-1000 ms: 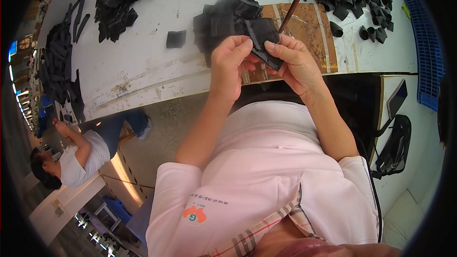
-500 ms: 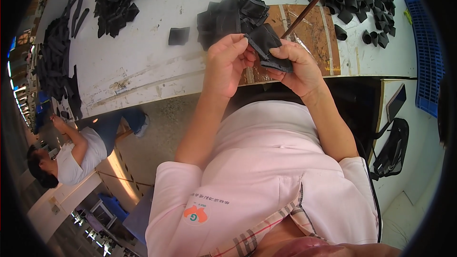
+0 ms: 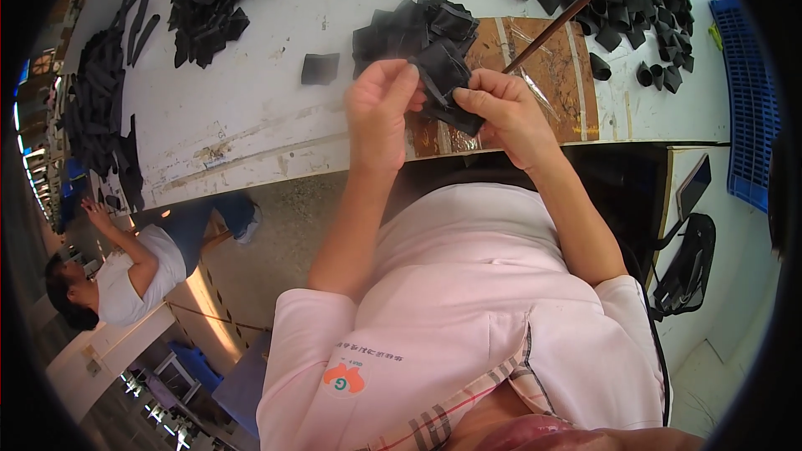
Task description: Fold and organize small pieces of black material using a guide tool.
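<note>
Between my two hands is a black fabric piece [image 3: 444, 75], held over the near edge of the table. My left hand [image 3: 383, 104] pinches its left edge between thumb and fingers. On the other side my right hand [image 3: 508, 113] grips it, thumb on top. Just behind lies a heap of similar black pieces [image 3: 409, 29], partly covered by the held one. A taped brown board [image 3: 555, 75] is under and to the right of my hands. Across that board slants a thin dark brown stick [image 3: 551, 29].
One flat black piece [image 3: 320, 68] lies left of the heap. More black piles stand far left [image 3: 221, 0], and tube-shaped pieces [image 3: 618, 0] at far right. Black strips [image 3: 96, 108] line the left end. A blue crate [image 3: 746, 104] is at right; another person [image 3: 142, 271] sits at left.
Both hands have shifted slightly left with the black fabric piece, which is turned to a different angle. The other person's hand has moved a little.
</note>
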A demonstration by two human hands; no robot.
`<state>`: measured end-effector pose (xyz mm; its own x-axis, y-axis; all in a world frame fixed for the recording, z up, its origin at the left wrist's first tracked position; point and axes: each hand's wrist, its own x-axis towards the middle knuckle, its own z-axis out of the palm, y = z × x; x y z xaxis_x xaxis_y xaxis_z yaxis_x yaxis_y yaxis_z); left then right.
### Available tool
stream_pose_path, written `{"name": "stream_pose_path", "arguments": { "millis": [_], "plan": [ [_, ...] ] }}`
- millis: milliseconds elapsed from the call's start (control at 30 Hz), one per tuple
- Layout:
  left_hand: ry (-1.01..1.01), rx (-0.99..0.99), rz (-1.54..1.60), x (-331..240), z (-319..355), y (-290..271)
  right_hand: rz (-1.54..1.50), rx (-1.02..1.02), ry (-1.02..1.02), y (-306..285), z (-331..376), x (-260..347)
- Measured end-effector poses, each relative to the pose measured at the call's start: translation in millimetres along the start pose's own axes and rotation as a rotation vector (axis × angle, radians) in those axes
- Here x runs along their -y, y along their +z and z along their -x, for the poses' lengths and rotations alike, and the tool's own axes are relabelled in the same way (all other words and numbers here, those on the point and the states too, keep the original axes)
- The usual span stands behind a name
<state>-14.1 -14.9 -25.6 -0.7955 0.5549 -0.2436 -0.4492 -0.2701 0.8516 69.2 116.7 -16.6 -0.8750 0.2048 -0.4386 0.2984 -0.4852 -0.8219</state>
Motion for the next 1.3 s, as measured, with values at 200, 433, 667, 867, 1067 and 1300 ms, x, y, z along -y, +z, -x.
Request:
{"name": "stream_pose_path", "arguments": {
  "millis": [200, 433, 667, 867, 1067, 1300],
  "plan": [
    [0.362, -0.262, -0.469, -9, 7, 6, 1.447, -0.566, -0.815, 12, 12, -13],
    [0.365, -0.017, -0.447, -11, 26, 30, 0.817, -0.298, -0.841, 16, 30, 11],
    [0.483, -0.004, -0.676, -3, 27, 43, 0.985, -0.38, -1.142, 11, 30, 12],
    [0.324, -0.142, -0.226, -3, 26, 68, 1.13, -0.568, -1.133, 2, 28, 10],
    [-0.271, 0.364, 0.415, -14, 20, 58, 0.406, -0.296, -0.629, -19, 37, 20],
    [0.438, 0.018, -0.39, -10, 23, 88, -0.593, 0.178, -0.165, -20, 42, 36]
  ]
}}
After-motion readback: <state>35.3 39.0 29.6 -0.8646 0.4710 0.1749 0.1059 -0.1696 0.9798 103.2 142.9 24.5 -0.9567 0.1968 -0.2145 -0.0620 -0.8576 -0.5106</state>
